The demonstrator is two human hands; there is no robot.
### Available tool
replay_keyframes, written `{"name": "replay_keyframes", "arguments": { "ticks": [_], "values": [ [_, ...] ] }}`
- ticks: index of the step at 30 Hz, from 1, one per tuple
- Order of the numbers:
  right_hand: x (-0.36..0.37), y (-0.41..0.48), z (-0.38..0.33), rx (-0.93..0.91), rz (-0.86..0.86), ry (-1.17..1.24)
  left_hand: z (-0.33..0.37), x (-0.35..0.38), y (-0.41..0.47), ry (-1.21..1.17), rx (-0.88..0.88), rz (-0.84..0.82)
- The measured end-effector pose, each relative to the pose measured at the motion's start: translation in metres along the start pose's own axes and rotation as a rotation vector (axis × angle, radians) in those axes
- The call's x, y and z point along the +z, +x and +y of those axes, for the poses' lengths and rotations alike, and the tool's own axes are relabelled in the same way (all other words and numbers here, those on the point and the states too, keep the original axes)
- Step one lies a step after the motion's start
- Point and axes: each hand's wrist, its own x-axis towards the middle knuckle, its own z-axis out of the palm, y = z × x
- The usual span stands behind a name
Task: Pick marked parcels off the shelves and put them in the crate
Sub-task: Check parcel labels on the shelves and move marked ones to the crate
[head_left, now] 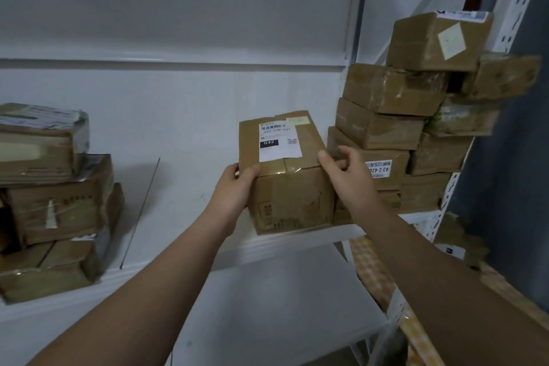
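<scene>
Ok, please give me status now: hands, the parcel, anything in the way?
Both on the 032 parcel: left hand, right hand, gripping its sides. Parcel at front edge of shelf. Close beside right hand, a box stack.

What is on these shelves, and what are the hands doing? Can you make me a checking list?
Surface: white shelf, parcels on it.
Job's things: brown parcel with 032 label at the front edge; crate not seen.
Clutter: left stack and right stack of parcels.
Hands: left hand and right hand grip the brown parcel's sides, thumbs on top.
Cables: nothing seen.
Surroundings: white wall, holed rack post, lower shelf.
</scene>
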Motion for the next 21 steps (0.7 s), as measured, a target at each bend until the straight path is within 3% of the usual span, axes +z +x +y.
{"name": "replay_keyframes", "arguments": {
  "ticks": [5, 10, 21],
  "values": [
    [0.013, -0.03, 0.005, -0.051, -0.215, 0.192, -0.024, -0.023, -0.026, 0.066, 0.238, 0.02],
    [0.035, -0.057, 0.001, -0.23, -0.231, 0.146, -0.018, -0.05, -0.041, 0.279, 0.372, 0.133],
    [0.066, -0.125, -0.037, -0.198, -0.168, 0.236, -0.018, -0.107, -0.076, 0.245, 0.426, 0.083]
  ]
}}
